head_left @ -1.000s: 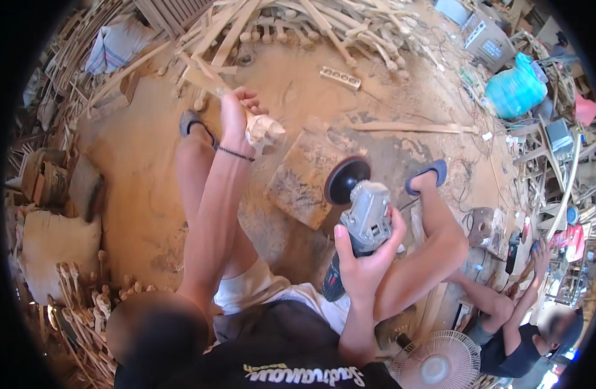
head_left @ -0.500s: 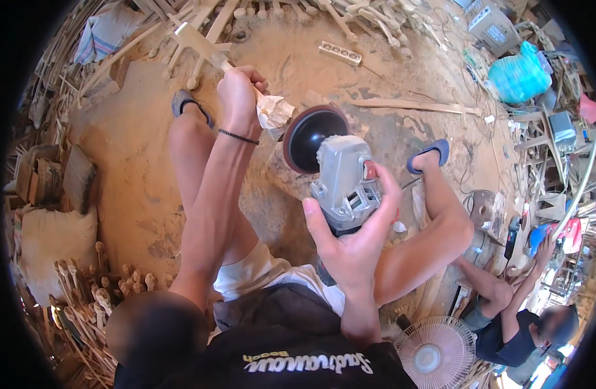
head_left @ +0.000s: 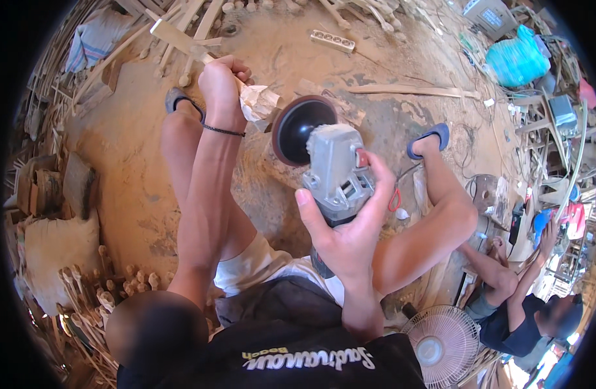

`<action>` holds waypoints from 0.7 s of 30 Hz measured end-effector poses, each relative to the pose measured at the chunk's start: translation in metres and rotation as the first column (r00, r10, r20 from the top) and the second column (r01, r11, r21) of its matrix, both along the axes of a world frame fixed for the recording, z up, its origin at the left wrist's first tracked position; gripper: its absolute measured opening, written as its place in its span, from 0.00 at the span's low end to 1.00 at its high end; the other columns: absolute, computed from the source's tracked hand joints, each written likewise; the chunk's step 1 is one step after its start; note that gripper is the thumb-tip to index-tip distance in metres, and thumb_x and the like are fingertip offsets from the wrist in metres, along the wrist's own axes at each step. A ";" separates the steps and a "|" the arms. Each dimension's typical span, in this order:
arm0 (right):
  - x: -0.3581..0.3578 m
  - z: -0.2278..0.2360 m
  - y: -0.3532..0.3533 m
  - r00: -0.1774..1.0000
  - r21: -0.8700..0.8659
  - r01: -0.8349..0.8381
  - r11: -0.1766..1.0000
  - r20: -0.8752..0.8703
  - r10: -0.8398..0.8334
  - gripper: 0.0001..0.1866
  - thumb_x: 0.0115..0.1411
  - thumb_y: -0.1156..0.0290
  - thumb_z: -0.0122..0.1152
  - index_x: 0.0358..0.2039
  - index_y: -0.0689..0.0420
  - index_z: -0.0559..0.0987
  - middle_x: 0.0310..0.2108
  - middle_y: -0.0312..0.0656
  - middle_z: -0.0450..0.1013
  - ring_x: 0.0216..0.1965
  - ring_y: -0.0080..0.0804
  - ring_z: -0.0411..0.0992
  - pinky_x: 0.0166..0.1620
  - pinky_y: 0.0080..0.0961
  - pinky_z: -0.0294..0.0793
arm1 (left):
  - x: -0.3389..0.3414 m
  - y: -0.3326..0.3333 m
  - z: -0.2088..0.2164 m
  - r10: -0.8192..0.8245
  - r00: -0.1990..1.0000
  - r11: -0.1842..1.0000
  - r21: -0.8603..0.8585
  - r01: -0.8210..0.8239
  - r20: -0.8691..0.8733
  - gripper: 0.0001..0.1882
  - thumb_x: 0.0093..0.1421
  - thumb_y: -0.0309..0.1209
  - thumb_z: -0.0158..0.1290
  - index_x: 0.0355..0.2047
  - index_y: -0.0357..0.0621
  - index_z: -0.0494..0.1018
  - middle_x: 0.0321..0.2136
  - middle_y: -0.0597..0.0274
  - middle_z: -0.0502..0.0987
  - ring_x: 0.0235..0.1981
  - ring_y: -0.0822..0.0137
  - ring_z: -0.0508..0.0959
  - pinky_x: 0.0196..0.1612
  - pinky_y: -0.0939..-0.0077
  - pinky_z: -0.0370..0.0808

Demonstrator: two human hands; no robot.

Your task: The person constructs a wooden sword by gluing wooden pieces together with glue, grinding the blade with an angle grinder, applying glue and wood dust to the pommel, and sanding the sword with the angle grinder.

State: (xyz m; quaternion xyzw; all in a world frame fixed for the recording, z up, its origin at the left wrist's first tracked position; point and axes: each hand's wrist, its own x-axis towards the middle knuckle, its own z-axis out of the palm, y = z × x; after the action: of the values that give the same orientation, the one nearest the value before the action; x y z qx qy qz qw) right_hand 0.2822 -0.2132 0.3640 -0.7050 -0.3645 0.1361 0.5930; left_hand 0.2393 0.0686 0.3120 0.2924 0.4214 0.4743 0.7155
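Fingers (head_left: 381,178) clamped: left hand (head_left: 223,81) on faceted wooden piece (head_left: 259,102), right hand (head_left: 351,241) on metallic grinder (head_left: 337,159) with round disc (head_left: 301,131).

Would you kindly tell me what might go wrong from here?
The bare left hand holds a pale, roughly carved wooden piece near the round black disc, so a slip might graze that hand. Only the right hand grips the silver-grey power tool, so it might twist if the disc catches.

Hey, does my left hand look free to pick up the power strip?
Probably not: your left hand is closed around the carved wooden piece, which would likely need putting down first. The power strip lies ahead and to its right.
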 end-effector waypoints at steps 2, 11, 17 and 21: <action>0.000 -0.001 0.002 1.000 0.017 -0.008 1.000 -0.003 0.008 0.47 0.56 0.70 0.82 0.68 0.64 0.60 0.54 0.53 0.73 0.52 0.38 0.77 0.55 0.35 0.78 | 0.000 -0.002 0.002 -0.012 1.000 1.000 0.017 0.012 -0.007 0.07 0.54 0.18 0.50 0.20 0.36 0.67 0.18 0.60 0.67 0.16 0.69 0.66 0.20 0.70 0.64; -0.002 -0.006 -0.004 0.987 0.019 0.028 0.999 -0.161 -0.025 0.45 0.55 0.72 0.81 0.67 0.63 0.61 0.58 0.47 0.64 0.59 0.35 0.68 0.63 0.34 0.70 | -0.003 -0.005 0.012 -0.076 0.997 0.997 0.001 0.076 -0.009 0.11 0.54 0.16 0.46 0.25 0.46 0.58 0.20 0.67 0.60 0.19 0.73 0.61 0.22 0.75 0.58; -0.005 -0.006 0.004 0.983 0.055 -0.027 0.998 -0.178 0.036 0.47 0.54 0.71 0.82 0.67 0.65 0.60 0.58 0.49 0.66 0.57 0.36 0.71 0.61 0.35 0.73 | -0.007 0.003 0.010 -0.178 0.979 0.982 -0.051 0.184 0.101 0.10 0.55 0.18 0.46 0.21 0.47 0.59 0.18 0.65 0.61 0.18 0.72 0.61 0.23 0.73 0.62; -0.003 -0.005 0.006 0.984 0.053 -0.028 0.998 -0.173 0.037 0.48 0.54 0.71 0.83 0.67 0.65 0.61 0.58 0.50 0.67 0.58 0.36 0.71 0.61 0.35 0.73 | -0.007 0.003 0.008 -0.202 0.975 0.976 -0.066 0.209 0.089 0.11 0.54 0.18 0.46 0.22 0.48 0.58 0.17 0.65 0.61 0.17 0.72 0.60 0.22 0.73 0.61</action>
State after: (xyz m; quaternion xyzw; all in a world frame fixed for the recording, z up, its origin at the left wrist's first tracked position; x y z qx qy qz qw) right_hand 0.2787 -0.2075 0.3591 -0.6691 -0.3262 0.1976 0.6378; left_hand 0.2319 0.0719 0.3205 0.2878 0.3765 0.3932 0.7879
